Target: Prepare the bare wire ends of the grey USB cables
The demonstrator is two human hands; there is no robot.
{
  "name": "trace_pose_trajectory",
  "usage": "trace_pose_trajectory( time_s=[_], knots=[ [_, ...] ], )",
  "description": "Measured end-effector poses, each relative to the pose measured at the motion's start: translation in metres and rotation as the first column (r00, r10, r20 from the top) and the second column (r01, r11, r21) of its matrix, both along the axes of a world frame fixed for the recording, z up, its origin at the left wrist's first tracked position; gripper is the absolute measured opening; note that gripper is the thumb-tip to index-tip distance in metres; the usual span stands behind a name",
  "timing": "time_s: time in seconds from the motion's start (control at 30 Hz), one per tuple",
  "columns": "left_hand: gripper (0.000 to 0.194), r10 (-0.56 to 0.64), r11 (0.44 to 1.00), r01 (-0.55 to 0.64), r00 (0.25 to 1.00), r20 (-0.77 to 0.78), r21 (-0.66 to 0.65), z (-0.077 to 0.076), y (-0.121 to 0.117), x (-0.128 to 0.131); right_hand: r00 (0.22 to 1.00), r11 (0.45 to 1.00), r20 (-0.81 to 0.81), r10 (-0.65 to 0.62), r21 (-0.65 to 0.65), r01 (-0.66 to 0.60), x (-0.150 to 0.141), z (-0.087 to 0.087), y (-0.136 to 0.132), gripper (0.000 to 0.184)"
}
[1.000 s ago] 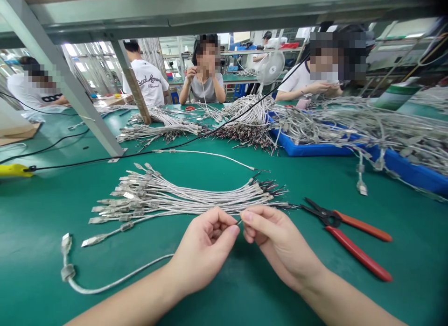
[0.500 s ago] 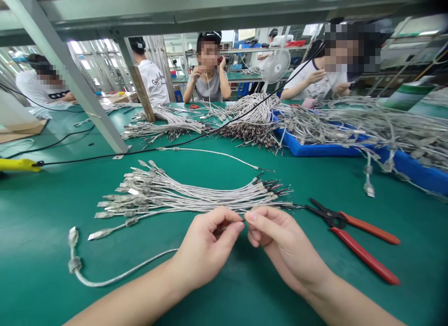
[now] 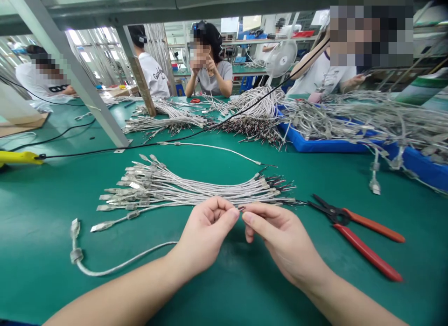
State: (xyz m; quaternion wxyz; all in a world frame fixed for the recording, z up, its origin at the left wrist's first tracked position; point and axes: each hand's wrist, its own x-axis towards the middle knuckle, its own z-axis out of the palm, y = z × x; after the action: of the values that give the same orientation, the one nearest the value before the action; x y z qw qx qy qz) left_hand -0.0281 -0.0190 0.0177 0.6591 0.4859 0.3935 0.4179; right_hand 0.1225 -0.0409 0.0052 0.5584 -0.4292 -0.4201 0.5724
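Left of pliers (image 3: pixel 364 249), left hand (image 3: pixel 208 235) and right hand (image 3: pixel 292 239), fingers pinching wire tips (image 3: pixel 241 208); USB cable (image 3: pixel 76 256) probably light, flexible, best held by sheath.

Noted: green table (image 3: pixel 224 298), glossy top. Mid-table, observed cable bundle (image 3: pixel 210 191), plugs to left, dark stripped wires to right. Just beyond, recorded single cable (image 3: pixel 217 146). Lower left, found looped cable (image 3: pixel 105 273), plug end flat on surface. Right of bundle, logged hand tool (image 3: pixel 339 216), jaws spread, red and orange handles. Farther back, saw left cable pile (image 3: pixel 175 115), larger cable pile (image 3: pixel 257 106) and blue trays (image 3: pixel 325 146) heaped with cables.
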Motion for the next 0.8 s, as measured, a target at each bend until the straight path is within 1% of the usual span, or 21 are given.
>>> trace_pose_trajectory(
  time_s=[0.2, 0.33, 0.43, 0.5, 0.6, 0.7, 0.8],
  knots=[
    [0.028, -0.007, 0.997, 0.011, 0.998, 0.057, -0.079, 0.001, 0.001, -0.001, 0.999, 0.999, 0.013, 0.034, 0.005, -0.034, 0.001, -0.002, 0.001, 0.009],
    [0.029, -0.010, 0.996, 0.015, 0.998, 0.059, -0.092, 0.001, 0.002, -0.001, 0.998, 0.999, 0.048, 0.035, 0.030, -0.036, 0.001, -0.003, 0.001, 0.007],
    [0.030, 0.001, 0.996, 0.002, 0.999, 0.033, -0.088, 0.000, 0.002, 0.000, 0.998, 0.999, 0.062, 0.015, 0.032, -0.017, 0.001, -0.004, 0.000, 0.008],
    [0.028, -0.013, 0.999, 0.013, 1.000, 0.007, -0.051, -0.002, 0.001, 0.001, 0.997, 1.000, 0.075, -0.002, 0.014, 0.000, 0.002, -0.004, 0.000, 0.012],
    [0.021, -0.073, 0.997, 0.074, 0.996, -0.048, 0.026, -0.005, -0.003, 0.003, 0.999, 0.999, 0.047, -0.011, -0.052, 0.014, 0.006, -0.001, 0.002, 0.019],
    [0.012, -0.123, 0.986, 0.138, 0.981, -0.148, 0.097, -0.008, -0.005, 0.000, 0.998, 0.983, -0.058, 0.028, -0.179, -0.038, 0.010, 0.004, 0.005, 0.022],
    [0.013, -0.127, 0.950, 0.196, 0.954, -0.272, 0.245, -0.013, -0.004, -0.003, 0.988, 0.962, -0.141, 0.062, -0.255, -0.097, 0.013, 0.008, 0.008, 0.023]
  ],
)
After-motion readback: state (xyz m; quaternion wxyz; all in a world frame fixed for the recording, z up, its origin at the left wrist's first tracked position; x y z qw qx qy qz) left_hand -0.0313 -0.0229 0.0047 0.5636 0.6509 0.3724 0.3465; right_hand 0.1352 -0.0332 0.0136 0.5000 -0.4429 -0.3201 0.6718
